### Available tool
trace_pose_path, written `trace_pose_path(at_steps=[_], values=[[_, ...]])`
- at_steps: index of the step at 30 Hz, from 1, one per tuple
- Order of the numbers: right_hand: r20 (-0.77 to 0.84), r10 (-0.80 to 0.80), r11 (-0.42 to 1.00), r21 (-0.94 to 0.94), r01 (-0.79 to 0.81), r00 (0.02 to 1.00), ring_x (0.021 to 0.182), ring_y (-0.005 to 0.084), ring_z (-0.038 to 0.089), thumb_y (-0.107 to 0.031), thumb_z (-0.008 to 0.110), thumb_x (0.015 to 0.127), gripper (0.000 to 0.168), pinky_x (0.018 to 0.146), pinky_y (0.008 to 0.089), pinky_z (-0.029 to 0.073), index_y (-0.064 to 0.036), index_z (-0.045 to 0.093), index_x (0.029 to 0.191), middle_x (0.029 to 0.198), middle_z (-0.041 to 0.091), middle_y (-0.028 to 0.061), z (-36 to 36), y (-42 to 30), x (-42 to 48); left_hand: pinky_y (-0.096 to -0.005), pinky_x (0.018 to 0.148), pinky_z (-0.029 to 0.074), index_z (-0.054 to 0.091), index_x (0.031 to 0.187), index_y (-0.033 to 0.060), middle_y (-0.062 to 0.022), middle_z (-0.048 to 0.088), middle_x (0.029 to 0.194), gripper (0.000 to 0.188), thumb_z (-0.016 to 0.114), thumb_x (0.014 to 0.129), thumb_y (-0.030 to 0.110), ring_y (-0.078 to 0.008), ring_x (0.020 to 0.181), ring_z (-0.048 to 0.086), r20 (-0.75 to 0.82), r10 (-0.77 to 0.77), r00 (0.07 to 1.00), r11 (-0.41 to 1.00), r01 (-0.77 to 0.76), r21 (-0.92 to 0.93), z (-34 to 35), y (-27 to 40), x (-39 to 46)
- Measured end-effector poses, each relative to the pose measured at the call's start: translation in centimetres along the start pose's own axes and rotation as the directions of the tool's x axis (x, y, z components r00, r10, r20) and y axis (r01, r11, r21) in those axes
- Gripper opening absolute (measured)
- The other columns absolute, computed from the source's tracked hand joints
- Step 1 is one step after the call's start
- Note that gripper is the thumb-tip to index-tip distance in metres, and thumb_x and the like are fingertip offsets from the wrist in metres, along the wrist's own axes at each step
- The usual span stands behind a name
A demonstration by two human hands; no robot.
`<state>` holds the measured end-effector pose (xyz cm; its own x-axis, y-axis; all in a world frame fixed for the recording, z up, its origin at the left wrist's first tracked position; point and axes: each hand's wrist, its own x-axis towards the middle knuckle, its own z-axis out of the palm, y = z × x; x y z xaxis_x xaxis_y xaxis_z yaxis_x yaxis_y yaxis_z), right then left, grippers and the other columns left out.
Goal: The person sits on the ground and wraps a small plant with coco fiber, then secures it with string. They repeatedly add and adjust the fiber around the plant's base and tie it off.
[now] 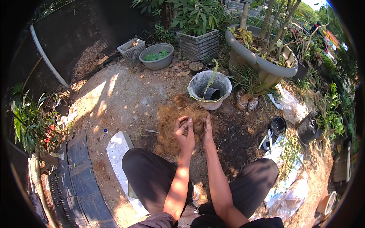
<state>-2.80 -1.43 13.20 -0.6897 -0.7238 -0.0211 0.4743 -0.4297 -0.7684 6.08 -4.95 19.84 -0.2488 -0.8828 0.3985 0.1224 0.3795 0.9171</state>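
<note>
Both hands meet over a loose heap of brown coconut fibre [168, 125] on the soil before me. My left hand [184, 132] has its fingers curled around some fibre, with dark dirt on the fingertips. Beside it, my right hand [207, 131] is cupped inward against fibre at the heap's right side; part of its grip is hidden. Just beyond the hands stands a dirty whitish bucket [209, 105]. Inside it lies a tilted black plastic pot [211, 93], and a thin green plant stem [213, 74] rises above the rim.
A pale block [118, 148] lies by my left knee. To the right are white-handled scissors [267, 139], a small black pot [278, 125] and plastic bags [293, 193]. Further off stand a large planter [261, 61], a grey basin [156, 64] and a square planter [198, 47].
</note>
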Motion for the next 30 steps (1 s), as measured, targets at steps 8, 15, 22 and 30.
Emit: trace_pose_path(at_steps=[8, 15, 22, 30], values=[[-0.078, 0.035, 0.989, -0.139, -0.046, 0.996, 0.137, 0.0268, 0.039, -0.049, 0.064, 0.094, 0.096, 0.113, 0.0407, 0.032, -0.006, 0.007, 0.159, 0.153, 0.035, 0.0166, 3.9, -2.4, -1.2, -0.0359, 0.095, 0.046, 0.069, 0.095, -0.0058, -0.0115, 0.065, 0.108, 0.016, 0.077, 0.081, -0.003, -0.0217, 0.110, 0.060, 0.074, 0.122, 0.990, 0.988, -0.114, -0.104, -0.7, 0.0, 0.5], [-0.093, -0.063, 0.848, -0.531, 0.004, 0.994, 0.145, 0.0326, 0.029, -0.045, 0.063, 0.095, 0.095, 0.116, 0.0412, 0.027, 0.003, 0.008, 0.156, 0.158, 0.027, 0.0222, 3.3, -4.0, -0.9, -0.0351, 0.093, 0.048, 0.061, 0.107, -0.0040, -0.0129, 0.065, 0.111, 0.022, 0.066, 0.086, -0.003, -0.0220, 0.107, 0.062, -0.028, -0.075, 0.997, 0.931, 0.060, -0.359, -2.6, -0.6, 2.5], [0.104, -0.065, 0.668, -0.735, 0.121, 0.992, 0.148, 0.0321, 0.019, -0.040, 0.052, 0.101, 0.083, 0.120, 0.0381, 0.019, 0.005, 0.007, 0.154, 0.159, 0.017, 0.0255, 4.3, -3.9, -1.4, -0.0339, 0.099, 0.044, 0.057, 0.126, -0.0049, -0.0127, 0.063, 0.116, 0.046, 0.038, 0.107, 0.032, -0.0219, 0.107, 0.060, 0.179, -0.258, 0.949, 0.952, 0.219, 0.214, -0.1, 0.2, 1.3], [0.115, -0.018, 0.652, -0.752, 0.099, 0.993, 0.148, 0.0347, 0.017, -0.050, 0.042, 0.102, 0.077, 0.120, 0.0408, 0.015, 0.004, 0.016, 0.150, 0.155, 0.021, 0.0257, 4.8, -2.6, -1.6, -0.0353, 0.110, 0.035, 0.039, 0.147, 0.0008, -0.0143, 0.048, 0.142, 0.058, 0.044, 0.105, 0.041, -0.0233, 0.130, 0.046, 0.177, -0.485, 0.856, 0.740, 0.510, -0.439, -0.7, -4.0, 1.1]])
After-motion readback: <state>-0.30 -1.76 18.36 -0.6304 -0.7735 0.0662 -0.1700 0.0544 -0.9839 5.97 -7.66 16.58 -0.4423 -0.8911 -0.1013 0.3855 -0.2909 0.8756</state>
